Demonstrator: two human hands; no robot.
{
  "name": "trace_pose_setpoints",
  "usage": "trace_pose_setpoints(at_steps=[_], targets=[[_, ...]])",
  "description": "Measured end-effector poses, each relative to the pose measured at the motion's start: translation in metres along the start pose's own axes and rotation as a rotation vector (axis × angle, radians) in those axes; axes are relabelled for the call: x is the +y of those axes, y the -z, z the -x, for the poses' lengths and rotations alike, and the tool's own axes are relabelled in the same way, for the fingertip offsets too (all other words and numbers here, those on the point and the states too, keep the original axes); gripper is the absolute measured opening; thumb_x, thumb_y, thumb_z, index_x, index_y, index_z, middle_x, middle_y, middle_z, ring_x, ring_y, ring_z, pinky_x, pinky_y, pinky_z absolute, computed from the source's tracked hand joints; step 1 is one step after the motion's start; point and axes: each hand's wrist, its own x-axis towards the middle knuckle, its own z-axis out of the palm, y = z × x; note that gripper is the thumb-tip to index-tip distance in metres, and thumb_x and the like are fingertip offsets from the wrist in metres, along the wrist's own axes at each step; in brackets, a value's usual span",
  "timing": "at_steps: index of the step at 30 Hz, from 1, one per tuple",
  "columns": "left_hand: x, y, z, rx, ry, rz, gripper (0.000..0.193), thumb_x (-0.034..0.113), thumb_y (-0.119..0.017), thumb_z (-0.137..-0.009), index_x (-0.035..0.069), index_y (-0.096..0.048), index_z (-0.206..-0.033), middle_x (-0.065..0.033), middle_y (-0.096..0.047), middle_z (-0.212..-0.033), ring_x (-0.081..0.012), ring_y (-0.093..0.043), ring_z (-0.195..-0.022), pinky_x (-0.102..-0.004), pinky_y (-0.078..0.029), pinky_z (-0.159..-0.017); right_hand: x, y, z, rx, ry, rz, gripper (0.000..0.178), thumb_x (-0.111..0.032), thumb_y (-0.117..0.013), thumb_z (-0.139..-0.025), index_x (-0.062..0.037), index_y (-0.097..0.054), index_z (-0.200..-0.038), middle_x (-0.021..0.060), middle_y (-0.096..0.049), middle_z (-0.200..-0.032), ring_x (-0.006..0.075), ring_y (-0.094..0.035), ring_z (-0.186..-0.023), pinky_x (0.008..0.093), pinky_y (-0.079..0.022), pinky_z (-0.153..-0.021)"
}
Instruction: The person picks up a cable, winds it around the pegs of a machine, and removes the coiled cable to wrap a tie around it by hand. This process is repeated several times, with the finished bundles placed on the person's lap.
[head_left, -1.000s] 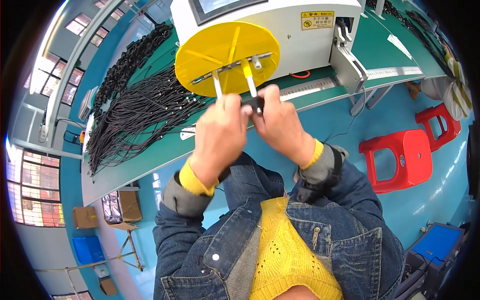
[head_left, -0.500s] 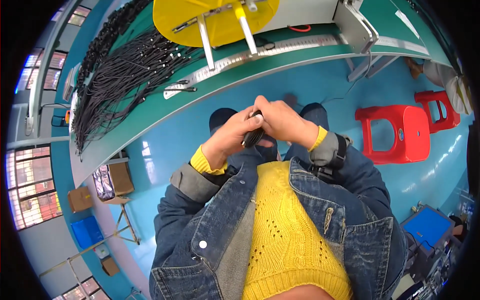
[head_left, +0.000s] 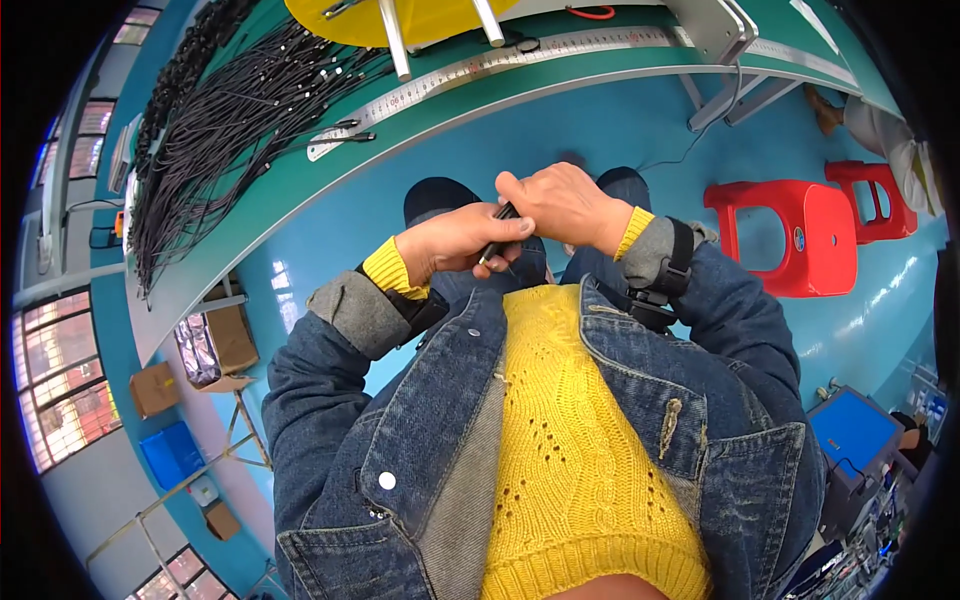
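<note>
Black cable bundle [head_left: 491, 249], at our twelve o'clock, sits clasped in our left hand [head_left: 450, 238], a grip best held snug; whether our right hand [head_left: 570, 205] clasps it too, we cannot tell.

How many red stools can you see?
2. Both are on the person's right: a bigger-looking red stool nearer, and a smaller-looking red stool just beyond it, near the picture's right edge. More could be hidden out of view.
</note>
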Motion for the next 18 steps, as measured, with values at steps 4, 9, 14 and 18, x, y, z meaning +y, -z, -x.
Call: trace_pose_setpoints(at_steps=[4,9,14,18], targets=[[-0.004,-0.009,0.003,0.081,-0.166,-0.239,0.033,0.032,-0.055,-0.086,-0.001,-0.052,-0.084,-0.0041,-0.054,-0.062,-0.0085,-0.047,-0.042,-0.0204,-0.037,-0.035,-0.006,-0.004,-0.002,0.3,0.051,-0.597,0.018,-0.011,-0.058,-0.073,-0.0025,-0.049,-0.085,0.0154,-0.059,-0.062,0.0327,-0.059,-0.058,0.0353,-0.046,-0.05],[-0.006,-0.01,0.002,0.115,-0.15,-0.098,0.032,0.029,-0.059,-0.083,-0.002,-0.053,-0.082,-0.0031,-0.05,-0.059,-0.0074,-0.041,-0.037,-0.0189,-0.034,-0.034,-0.008,-0.035,0.001,0.373,-0.148,-0.957,0.014,-0.007,-0.058,-0.071,-0.0029,-0.053,-0.084,0.0154,-0.06,-0.064,0.0326,-0.059,-0.059,0.0341,-0.048,-0.052],[-0.003,0.005,0.001,0.002,0.169,0.037,0.025,0.024,-0.063,-0.082,0.001,-0.054,-0.079,-0.0012,-0.052,-0.057,-0.0072,-0.045,-0.038,-0.0203,-0.036,-0.035,-0.006,-0.026,0.001,0.143,-0.093,-0.257,0.02,-0.009,-0.056,-0.067,-0.0022,-0.056,-0.086,0.0173,-0.061,-0.069,0.0355,-0.06,-0.065,0.0404,-0.048,-0.058],[-0.014,0.007,-0.004,-0.121,-0.026,0.001,0.022,0.022,-0.063,-0.082,0.001,-0.055,-0.08,-0.0016,-0.053,-0.06,-0.0063,-0.047,-0.042,-0.0196,-0.038,-0.037,-0.005,-0.029,0.0,0.071,-0.056,-0.173,0.021,-0.01,-0.056,-0.067,-0.0027,-0.057,-0.087,0.0172,-0.062,-0.07,0.0357,-0.06,-0.066,0.041,-0.048,-0.058]])
